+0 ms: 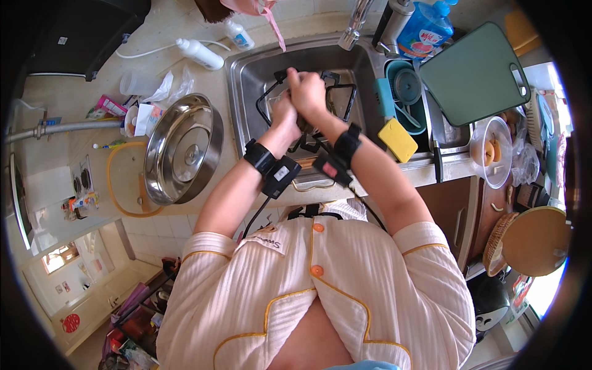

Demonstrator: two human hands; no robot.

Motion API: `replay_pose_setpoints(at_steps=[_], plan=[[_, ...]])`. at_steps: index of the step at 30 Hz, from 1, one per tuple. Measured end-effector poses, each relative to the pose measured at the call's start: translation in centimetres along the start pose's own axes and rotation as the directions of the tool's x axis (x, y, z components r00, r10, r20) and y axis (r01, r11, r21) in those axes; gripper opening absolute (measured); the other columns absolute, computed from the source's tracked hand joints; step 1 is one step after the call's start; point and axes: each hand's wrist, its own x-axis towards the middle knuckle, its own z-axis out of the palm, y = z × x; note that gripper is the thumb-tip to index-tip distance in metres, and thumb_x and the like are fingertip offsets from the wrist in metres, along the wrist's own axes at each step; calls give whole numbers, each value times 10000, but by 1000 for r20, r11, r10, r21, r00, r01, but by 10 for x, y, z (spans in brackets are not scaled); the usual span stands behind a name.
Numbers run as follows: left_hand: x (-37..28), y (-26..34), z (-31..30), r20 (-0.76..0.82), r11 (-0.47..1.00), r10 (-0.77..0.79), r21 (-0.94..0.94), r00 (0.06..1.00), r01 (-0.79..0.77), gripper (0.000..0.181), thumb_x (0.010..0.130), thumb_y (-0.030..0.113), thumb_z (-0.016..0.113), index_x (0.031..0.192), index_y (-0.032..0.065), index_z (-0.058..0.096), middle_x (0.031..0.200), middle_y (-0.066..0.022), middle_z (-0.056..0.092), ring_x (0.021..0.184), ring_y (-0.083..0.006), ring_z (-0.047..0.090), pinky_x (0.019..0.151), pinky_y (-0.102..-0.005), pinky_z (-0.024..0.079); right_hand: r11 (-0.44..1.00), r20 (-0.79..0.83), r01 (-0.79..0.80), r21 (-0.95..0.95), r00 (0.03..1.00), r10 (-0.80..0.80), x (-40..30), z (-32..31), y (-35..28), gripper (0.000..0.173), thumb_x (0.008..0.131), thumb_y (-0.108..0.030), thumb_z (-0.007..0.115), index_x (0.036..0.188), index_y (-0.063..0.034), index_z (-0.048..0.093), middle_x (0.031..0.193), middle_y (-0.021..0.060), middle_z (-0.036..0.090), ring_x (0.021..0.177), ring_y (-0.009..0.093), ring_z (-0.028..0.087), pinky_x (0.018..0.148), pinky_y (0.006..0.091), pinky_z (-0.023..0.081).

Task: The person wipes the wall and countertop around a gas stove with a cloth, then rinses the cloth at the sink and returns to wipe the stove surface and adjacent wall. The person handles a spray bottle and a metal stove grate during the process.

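Observation:
Both hands are close together over the stainless steel sink [236,106], knuckles bent and touching or nearly so. My left hand [284,115] is lower and to the left; my right hand [309,92] lies against it, slightly higher, thumb towards the tap. Whatever is between or under their curled fingers is hidden; a brownish, shiny thing shows only in part beneath. Around them in the basin are black metal stove pan supports [351,104], one bent bar at the left and others at the right and below. A black band with a small box is on each wrist.
Left of the sink lean a steel pan lid [178,152] and a white bottle [201,54]. The tap [349,38] overhangs the basin. At right are a yellow sponge [397,140], a teal caddy [418,125], a green cutting board [471,76], blue detergent [425,34] and a clear bowl [491,173] holding fruit.

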Motion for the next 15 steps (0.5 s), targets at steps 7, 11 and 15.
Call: replay_pose_setpoints(at_steps=[7,11,15], plan=[[-6,29,0,-260,998,65,30,963,-59,339,819,375,529,847,37,523,793,-72,549,706,-196,563,623,-344,474,997,278,76,31,957,-82,-1,-16,24,540,777,-460,519,836,72,587,761,239,597,736,337,598,693,372,460],[-17,54,-3,15,976,99,191,995,-101,432,745,420,610,919,29,551,872,-108,609,780,-215,600,731,-368,481,771,662,-502,392,736,143,-4,-45,38,433,676,-231,705,940,79,557,852,118,605,749,159,582,665,266,466],[-24,57,-16,26,992,53,109,998,-56,256,758,224,541,899,12,560,881,-120,608,808,-226,596,727,-368,483,590,637,-547,594,768,70,-1,-51,49,320,668,-34,617,972,22,532,865,119,591,765,173,577,664,276,472]])
